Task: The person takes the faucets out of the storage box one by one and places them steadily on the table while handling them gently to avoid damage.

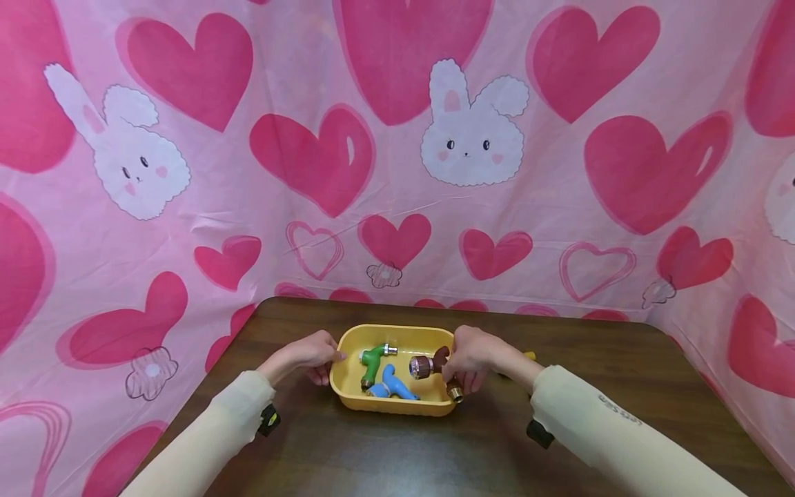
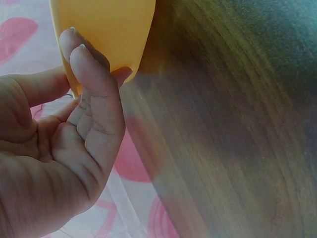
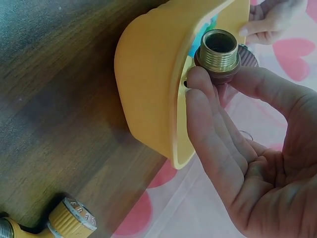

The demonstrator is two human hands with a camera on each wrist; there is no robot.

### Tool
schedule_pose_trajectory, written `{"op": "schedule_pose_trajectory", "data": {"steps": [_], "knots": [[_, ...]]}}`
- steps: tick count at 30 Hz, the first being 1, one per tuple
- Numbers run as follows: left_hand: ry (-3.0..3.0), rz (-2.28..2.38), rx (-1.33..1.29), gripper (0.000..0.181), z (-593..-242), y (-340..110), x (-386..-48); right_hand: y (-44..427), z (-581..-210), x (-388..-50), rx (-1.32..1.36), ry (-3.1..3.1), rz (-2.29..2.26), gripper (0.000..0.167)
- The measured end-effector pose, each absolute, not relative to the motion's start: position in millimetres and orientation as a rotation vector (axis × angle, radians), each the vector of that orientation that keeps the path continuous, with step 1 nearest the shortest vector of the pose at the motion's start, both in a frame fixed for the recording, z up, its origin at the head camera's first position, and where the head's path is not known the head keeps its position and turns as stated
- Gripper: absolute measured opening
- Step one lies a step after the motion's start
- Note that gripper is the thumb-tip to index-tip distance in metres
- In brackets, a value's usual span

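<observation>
A yellow tray (image 1: 397, 406) stands on the table, holding a green faucet (image 1: 371, 366) and a blue faucet (image 1: 393, 386). My left hand (image 1: 310, 354) grips the tray's left end; in the left wrist view the thumb and fingers of that hand (image 2: 74, 129) pinch the tray's wall (image 2: 119, 29). At the right end my right hand (image 1: 475, 355) holds a dark red faucet (image 1: 422, 366) over the rim. The right wrist view shows this hand (image 3: 247, 148) with thumb and fingertips around the faucet's threaded brass end (image 3: 218, 57), beside the tray's wall (image 3: 148, 74).
A yellow faucet (image 3: 72, 218) lies on the wooden table (image 3: 59, 124) to the right of the tray, mostly hidden behind my right forearm in the head view. Pink cloth (image 1: 397, 193) with hearts and rabbits hangs behind the table and at its sides.
</observation>
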State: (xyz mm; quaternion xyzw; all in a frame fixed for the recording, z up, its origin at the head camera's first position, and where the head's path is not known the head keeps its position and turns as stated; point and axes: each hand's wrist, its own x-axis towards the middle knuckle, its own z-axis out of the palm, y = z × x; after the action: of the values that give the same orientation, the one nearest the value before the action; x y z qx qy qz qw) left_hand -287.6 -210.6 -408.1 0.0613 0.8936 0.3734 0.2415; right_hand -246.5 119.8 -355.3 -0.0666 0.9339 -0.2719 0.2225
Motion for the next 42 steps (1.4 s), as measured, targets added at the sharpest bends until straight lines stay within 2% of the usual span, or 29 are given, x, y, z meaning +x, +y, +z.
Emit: {"op": "schedule_pose_trajectory", "data": {"steps": [42], "knots": [[2.446,1.038,0.155,0.027,-410.7,-209.0,-286.9,138.4,-354.1,-240.0,-0.176,2.581,-0.814,0.025]]}}
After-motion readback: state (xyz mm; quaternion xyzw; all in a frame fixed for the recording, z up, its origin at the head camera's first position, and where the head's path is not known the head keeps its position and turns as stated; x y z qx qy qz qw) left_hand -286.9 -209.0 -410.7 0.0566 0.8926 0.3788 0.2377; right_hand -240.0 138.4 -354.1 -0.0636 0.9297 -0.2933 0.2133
